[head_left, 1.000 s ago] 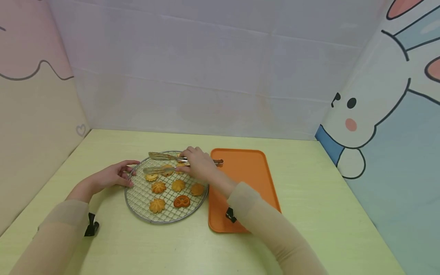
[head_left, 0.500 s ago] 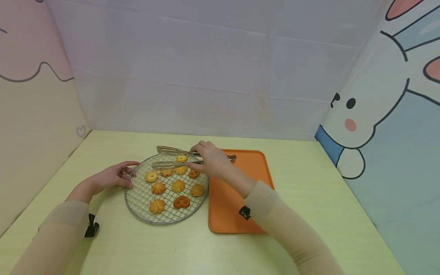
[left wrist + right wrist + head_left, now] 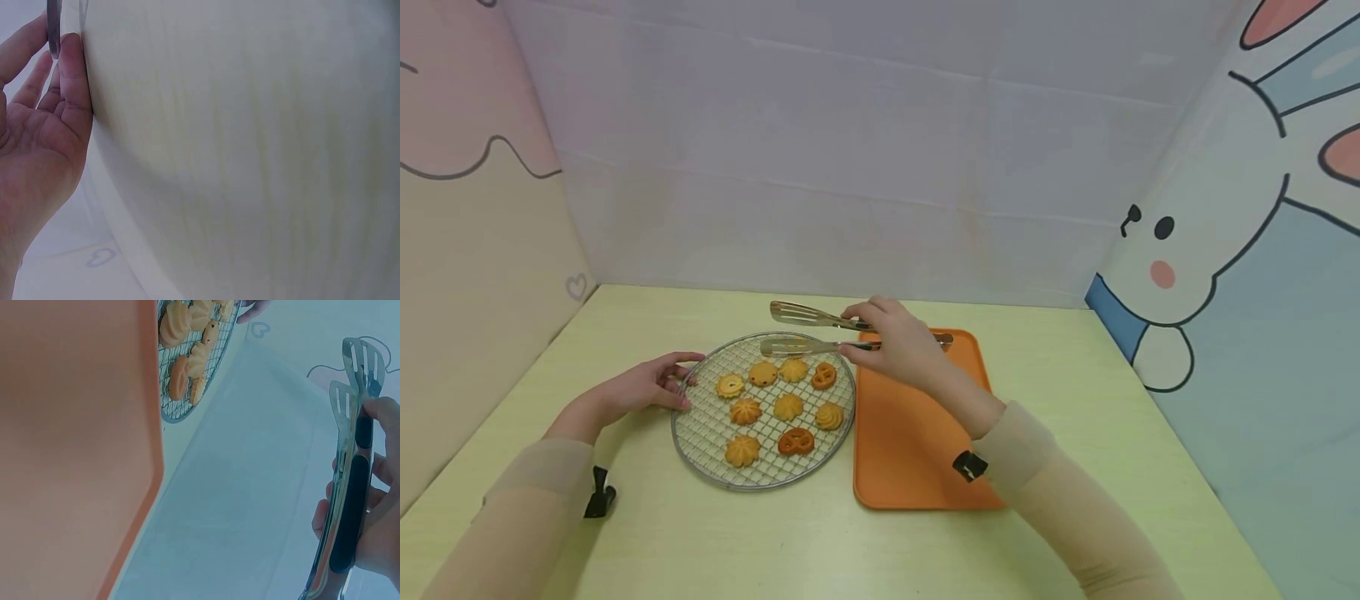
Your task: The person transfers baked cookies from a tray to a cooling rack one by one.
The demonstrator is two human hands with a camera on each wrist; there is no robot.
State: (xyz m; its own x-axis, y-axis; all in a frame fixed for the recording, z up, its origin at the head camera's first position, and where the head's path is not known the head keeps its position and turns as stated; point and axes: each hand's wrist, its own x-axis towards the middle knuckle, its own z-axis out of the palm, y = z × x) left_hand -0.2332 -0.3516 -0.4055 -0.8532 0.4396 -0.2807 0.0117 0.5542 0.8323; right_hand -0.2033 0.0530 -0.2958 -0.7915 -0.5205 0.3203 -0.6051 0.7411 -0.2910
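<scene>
A round wire rack (image 3: 706, 433) carries several cookies, among them a swirled one (image 3: 830, 415), a pretzel (image 3: 796, 442) and a smaller pretzel (image 3: 823, 376). At its left rim my left hand (image 3: 643, 387) holds the edge between thumb and fingers; in the left wrist view the hand (image 3: 47, 134) is around a bit of the metal rim (image 3: 54, 31). My right hand (image 3: 901, 343) grips metal serving tongs (image 3: 808, 315) with slotted ends, raised over the rack's back right. The tongs (image 3: 350, 512) stand spread, nothing between their ends. They partly hide the rearmost cookie.
An orange tray (image 3: 910, 442) lies right beside the rack, partly under my right arm. Pale table surface (image 3: 700, 542) stretches in front and to the right (image 3: 1075, 400). A back wall (image 3: 850, 167) and printed side panels enclose the table.
My right hand has moved right and slightly back with the tongs, from over the rack toward the tray's back, uncovering several cookies. The left hand and rack stay put.
</scene>
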